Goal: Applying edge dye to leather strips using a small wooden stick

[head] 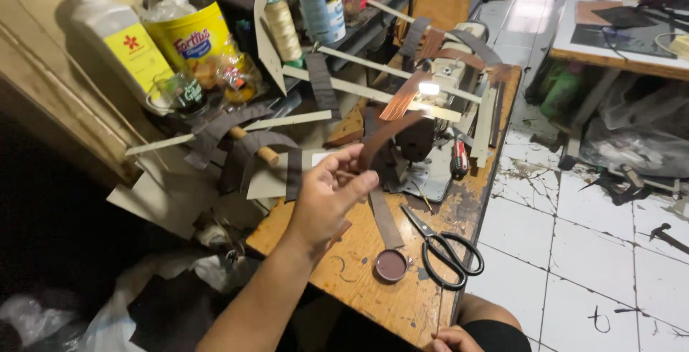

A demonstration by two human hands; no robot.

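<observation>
The head view took in, far left, a white plastic bottle [118, 36] and a yellow tin [194, 36] behind a litter of pale card strips. Over the scarred wooden table [359, 273] the left hand [326, 194] was raised, thumb and fingertips pinched on a brown leather strap [384, 133] that curved up toward the lit sewing machine [438, 94]. The strap looked light, limp and matte, likely best held near its end. Beneath lay a small round tin lid [391, 264] and black-handled scissors [445, 248]. The right hand [452, 339] barely showed at the table's edge; its grip couldn't be told.
</observation>
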